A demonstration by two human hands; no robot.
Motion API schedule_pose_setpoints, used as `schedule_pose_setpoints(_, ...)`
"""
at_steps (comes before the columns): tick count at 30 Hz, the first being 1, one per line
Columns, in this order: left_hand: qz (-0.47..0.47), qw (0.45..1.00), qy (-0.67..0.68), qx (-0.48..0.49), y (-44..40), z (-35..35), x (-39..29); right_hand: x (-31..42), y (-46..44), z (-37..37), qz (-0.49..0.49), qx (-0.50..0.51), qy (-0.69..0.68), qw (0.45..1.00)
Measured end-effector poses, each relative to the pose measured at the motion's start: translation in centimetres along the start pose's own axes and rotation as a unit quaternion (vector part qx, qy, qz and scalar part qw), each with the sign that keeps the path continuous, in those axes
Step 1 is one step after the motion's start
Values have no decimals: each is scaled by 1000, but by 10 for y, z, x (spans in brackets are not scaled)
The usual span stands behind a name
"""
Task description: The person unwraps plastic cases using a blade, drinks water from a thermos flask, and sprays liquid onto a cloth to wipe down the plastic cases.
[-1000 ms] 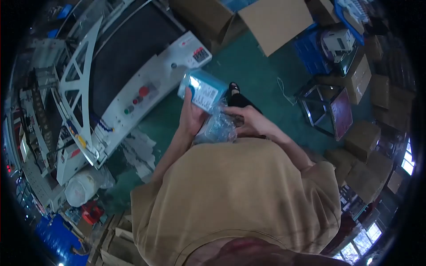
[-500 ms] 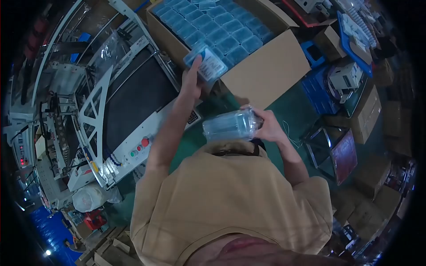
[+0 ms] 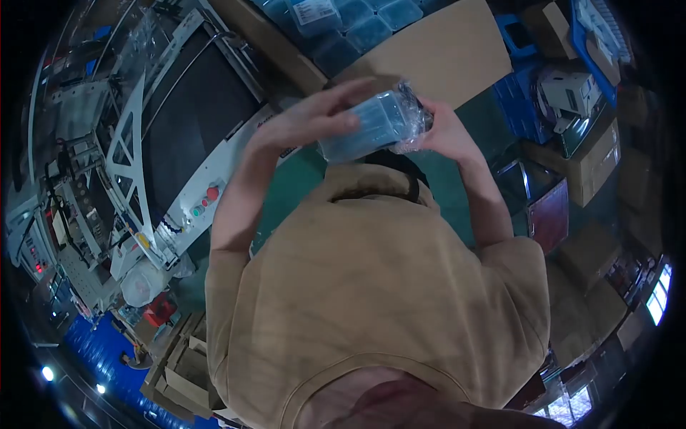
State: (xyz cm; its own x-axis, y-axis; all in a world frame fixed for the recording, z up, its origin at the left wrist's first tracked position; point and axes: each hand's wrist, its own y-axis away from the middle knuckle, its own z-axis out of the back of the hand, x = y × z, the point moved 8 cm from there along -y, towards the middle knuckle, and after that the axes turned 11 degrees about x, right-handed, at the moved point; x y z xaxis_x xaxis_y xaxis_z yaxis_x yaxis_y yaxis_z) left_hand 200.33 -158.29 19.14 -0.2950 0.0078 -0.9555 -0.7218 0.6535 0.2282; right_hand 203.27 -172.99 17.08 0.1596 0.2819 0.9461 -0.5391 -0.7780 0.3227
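**The pack lies crosswise between my hands, its wrapped end in my right**

The clear plastic pack [image 3: 361, 129] is in front of my chest, its long axis aslant: one end points low and towards my left, the other rises towards my right. My right hand [image 3: 450, 134] is the nearer one, grasping that higher end, where crinkled film [image 3: 413, 125] bunches against my fingers. My left hand [image 3: 304, 120] comes in from the other side, fingers stretched out and loosely parted, closed on nothing. Its thumb overlaps the pack's left part in my view; whether it touches the plastic, I cannot tell, as the hand is blurred. So the pack runs roughly from under my left thumb to my right fingertips.

Just beyond the pack, a carton flap [image 3: 450, 50] spreads out. In the open carton, further off and a little to my left, sit rows of bluish boxes [image 3: 368, 32], and a labelled box [image 3: 314, 11] is among them. Past my left forearm stands a machine with a dark bed [image 3: 196, 121].
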Motion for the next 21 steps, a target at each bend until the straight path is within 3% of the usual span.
schedule_pose_setpoints(1,-14,997,14,70,6,-22,2,5,-5,-5,-1,8,1,1000)
schedule_pose_setpoints(3,-1,999,-9,38,24,-27,19,11,-15,-26,-15,66,20,997)
schedule_pose_setpoints(4,-19,997,76,-6,35,-25,28,12,-16,-34,-15,77,22,997)
schedule_pose_setpoints(6,-43,984,163,-59,57,-31,37,10,-14,-28,-25,-37,-32,998)
schedule_pose_setpoints(8,-127,915,334,-190,87,-30,43,11,-11,-35,-17,-51,1,999)
schedule_pose_setpoints(10,-134,878,387,-247,112,-33,63,15,-6,-43,3,-99,56,994)
schedule_pose_setpoints(12,-111,813,475,-318,139,-38,85,18,-2,-71,29,-82,123,989)
schedule_pose_setpoints(14,-131,799,490,-322,156,-43,93,26,6,-95,58,-71,191,977)
schedule_pose_setpoints(16,-271,745,583,-180,160,-49,94,34,13,-115,55,-58,332,940)
schedule_pose_setpoints(17,-279,741,582,-186,168,-52,103,38,17,-124,59,-50,336,939)
schedule_pose_setpoints(19,-235,788,510,-252,185,-56,113,44,22,-143,16,-6,419,908)
schedule_pose_setpoints(20,-240,785,511,-257,194,-57,115,46,25,-150,19,0,421,907)
schedule_pose_setpoints(21,-243,815,468,-239,201,-59,111,48,28,-162,38,36,433,900)
